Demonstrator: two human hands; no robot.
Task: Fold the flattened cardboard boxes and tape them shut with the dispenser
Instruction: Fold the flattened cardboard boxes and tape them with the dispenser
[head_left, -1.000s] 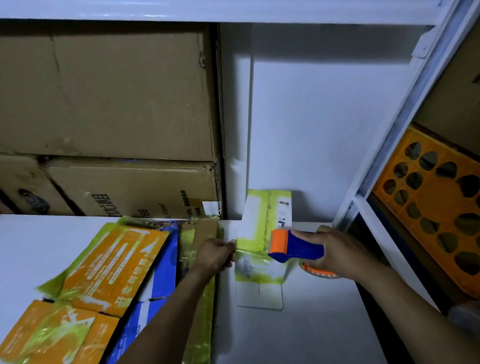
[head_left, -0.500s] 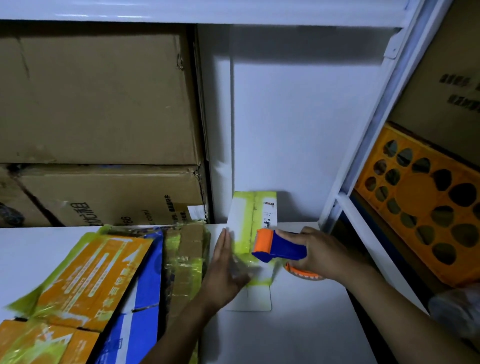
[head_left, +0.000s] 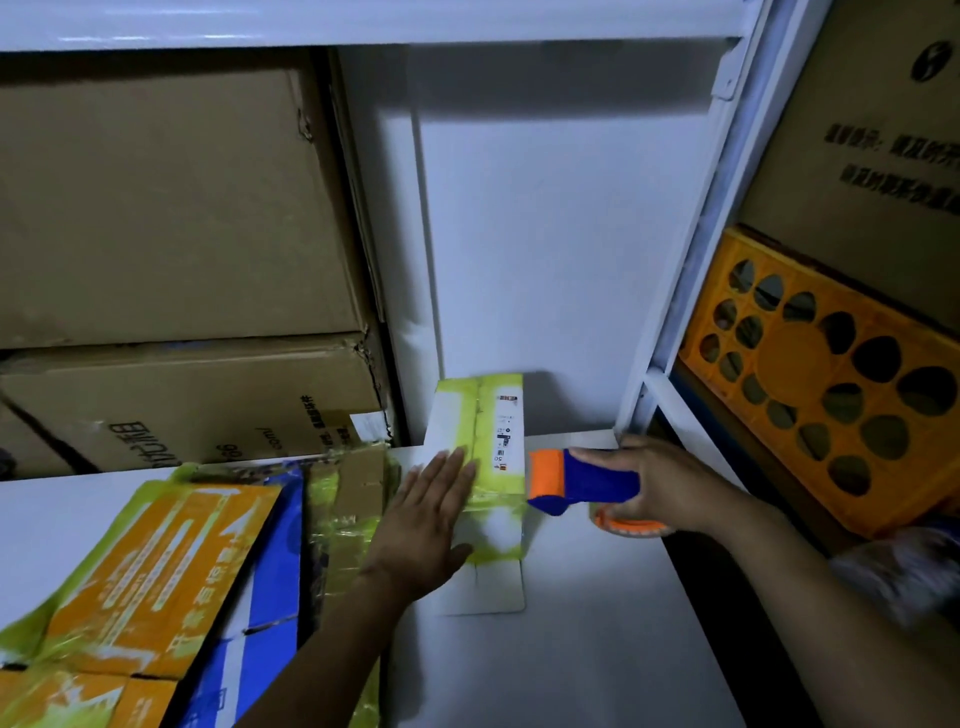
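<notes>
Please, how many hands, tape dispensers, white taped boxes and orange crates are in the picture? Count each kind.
Hands: 2, left hand and right hand
Tape dispenser: 1
White taped box: 1
Orange crate: 1
Total: 5

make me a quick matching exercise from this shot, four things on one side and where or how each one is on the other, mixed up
Column one:
1. left hand
2. tape dispenser
3. orange crate
4. small box

Column two:
a. gripped by the right hand
b. lying flat on the small box
c. banded in yellow-green
d. far right, full of round holes

Pairs: 1-b, 2-a, 3-d, 4-c
</notes>
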